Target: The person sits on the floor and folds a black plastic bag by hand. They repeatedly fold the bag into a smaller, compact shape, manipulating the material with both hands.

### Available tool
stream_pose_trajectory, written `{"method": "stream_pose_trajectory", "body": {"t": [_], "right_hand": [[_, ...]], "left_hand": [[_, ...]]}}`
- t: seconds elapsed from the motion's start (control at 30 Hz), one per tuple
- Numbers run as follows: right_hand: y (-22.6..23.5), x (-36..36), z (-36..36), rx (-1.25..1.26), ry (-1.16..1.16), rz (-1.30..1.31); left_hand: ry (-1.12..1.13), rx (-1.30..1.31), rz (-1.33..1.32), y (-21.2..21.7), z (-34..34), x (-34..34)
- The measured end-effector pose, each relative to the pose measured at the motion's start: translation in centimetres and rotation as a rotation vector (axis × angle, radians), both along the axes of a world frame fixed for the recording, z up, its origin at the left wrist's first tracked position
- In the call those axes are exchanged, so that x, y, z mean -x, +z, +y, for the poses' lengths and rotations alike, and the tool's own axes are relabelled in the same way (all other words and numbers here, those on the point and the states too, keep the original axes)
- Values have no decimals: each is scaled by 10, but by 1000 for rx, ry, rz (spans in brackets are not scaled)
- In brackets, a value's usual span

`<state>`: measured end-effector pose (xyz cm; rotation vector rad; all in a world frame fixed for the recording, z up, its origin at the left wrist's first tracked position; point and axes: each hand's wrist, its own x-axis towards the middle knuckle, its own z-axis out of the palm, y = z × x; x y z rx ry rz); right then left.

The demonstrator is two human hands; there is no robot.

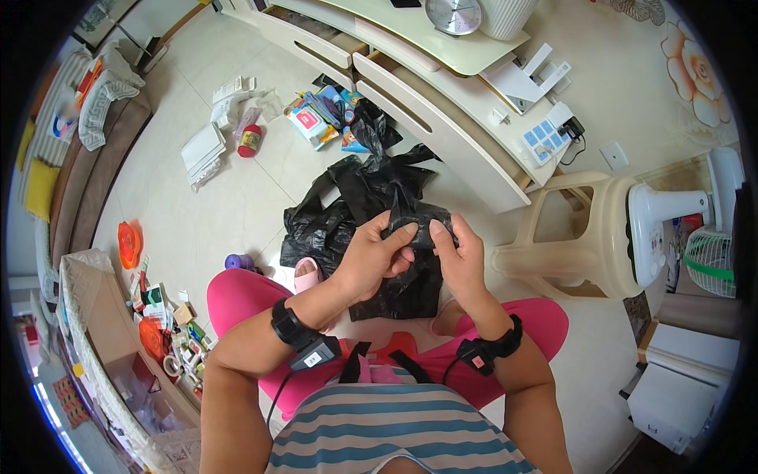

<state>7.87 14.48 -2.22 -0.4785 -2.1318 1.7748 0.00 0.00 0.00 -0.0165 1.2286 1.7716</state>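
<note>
Two hands [373, 254] [462, 265] pinch one bundle [421, 216] (black plastic)

Upper left, I see a brown sofa [114, 142] | yellow cushion [43, 189] near it | red jar [249, 141] on the floor [241, 201] | top centre, silver clock [453, 14] beside ribbed white pot [505, 17] | right, cream plastic stool [616, 225], green-rimmed fan [705, 267]

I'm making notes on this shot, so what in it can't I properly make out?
Head view: right hand, some fingers hidden behind its thumb and the black plastic.
Head view: pink slipper, partly hidden by the left forearm.
Head view: white ribbed container, top cut off by the upper edge.
Head view: heaped small items, many too small to identify.
</note>
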Motion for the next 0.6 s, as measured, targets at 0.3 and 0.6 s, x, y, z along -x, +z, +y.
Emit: {"method": "stream_pose_trajectory", "body": {"t": [0.3, 0.6], "right_hand": [[13, 3, -4, 358, 12, -201], [0, 2, 1, 37, -7, -1]], "left_hand": [[21, 93, 337, 4, -1, -5], [-31, 17, 56, 12, -2, 5]]}}
